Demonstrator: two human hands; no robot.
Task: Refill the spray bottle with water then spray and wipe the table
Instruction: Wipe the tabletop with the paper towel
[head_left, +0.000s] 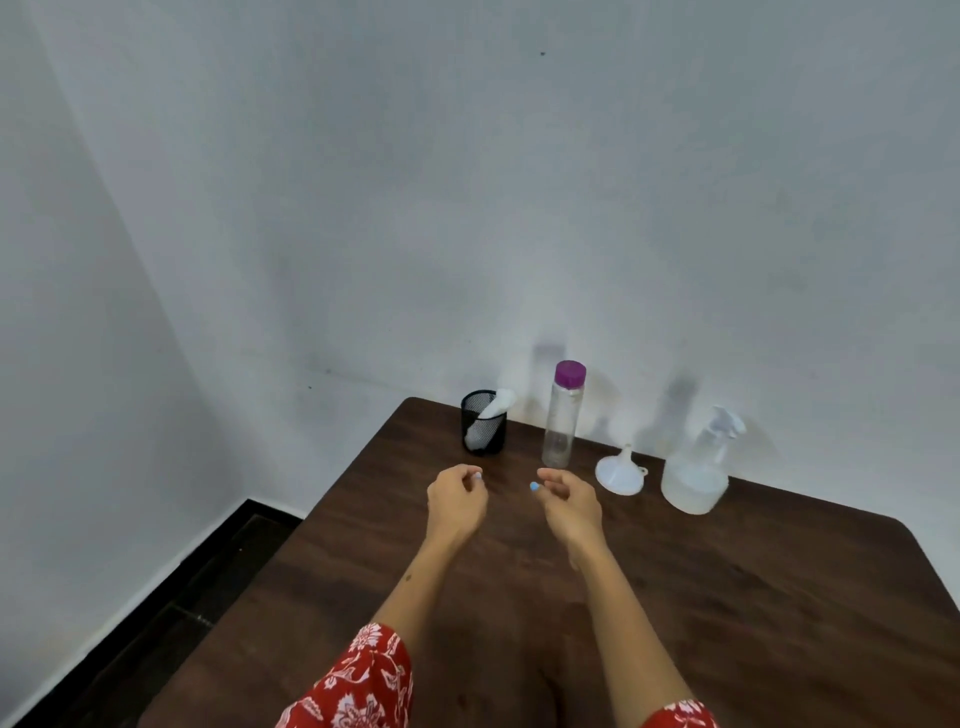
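A clear spray bottle (695, 470) with a white trigger head stands at the far right of the dark wooden table (727, 597). Left of it a white funnel (621, 472) rests mouth down. A tall clear water bottle (562, 415) with a purple cap stands behind my hands. A white cloth (488, 418) sticks out of a black mesh cup (484, 423) at the far left corner. My left hand (457, 501) and my right hand (569, 501) hover above the table in front of the water bottle, fingers loosely curled, holding nothing.
A pale wall runs right behind the objects. The table's left edge drops to a dark floor strip (171, 613). Bare tabletop lies between my arms and to the right front.
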